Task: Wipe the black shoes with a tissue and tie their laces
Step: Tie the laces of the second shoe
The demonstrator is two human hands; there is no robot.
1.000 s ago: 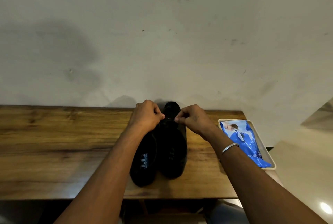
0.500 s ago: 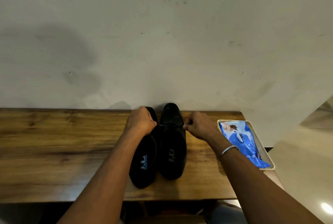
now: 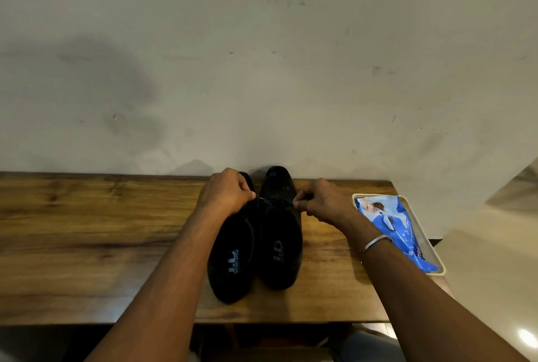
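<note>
Now: left-hand fingers (image 3: 250,194) are curled and pinch one end of the lace (image 3: 276,200); right-hand fingers (image 3: 298,203) pinch the other end. The lace runs taut between them across the throat of the right shoe (image 3: 281,248). The left hand (image 3: 225,192) sits over the front of the left shoe (image 3: 233,262) and the right hand (image 3: 323,201) is just off the right shoe's outer side.

Writing: both insoles read "J.D" in pale letters. The left one carries a smaller line beside it, too fine to read. The blue packet (image 3: 393,227) shows "mee" in white near its near end.

Versus 1.0 s ago: the hands were then close together above the lacing. They have since drawn apart sideways, and the spacing matches 0.5 s ago. Shoes, packet and tray (image 3: 436,259) are unmoved.

Layout: the shoes stand side by side, touching, with toes at the worktop's (image 3: 87,245) back edge by the wall (image 3: 262,70) and heels near the front edge. The tray lies along the right-hand edge, near the right forearm and its metal bangle (image 3: 375,243). The widest open wood lies left of the left forearm.
</note>
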